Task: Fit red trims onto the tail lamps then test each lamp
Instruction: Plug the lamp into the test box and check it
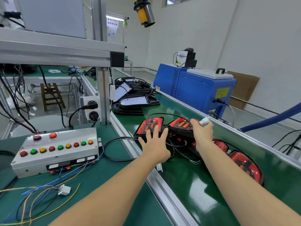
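On the green conveyor belt [187, 185], the left hand [155, 144] lies with spread fingers on a red tail lamp with black housing [147, 126], and the right hand [202, 136] pinches a white plastic connector [204, 122] above a second red lamp [180, 124]. The wires under both hands are partly hidden, and the red lamp at the right edge [246, 165] is blurred.

red-lensed black-backed tail lamps: 4 — two far [150, 126] [180, 125], two near right [221, 145] [246, 163] | untrimmed black lamp housings, far: pile, count unclear [135, 101] | grey button box, left: 1 [57, 152] | white plug connectors: 2 [204, 122] [64, 190] | blue metal cabinet: 1 [195, 88]
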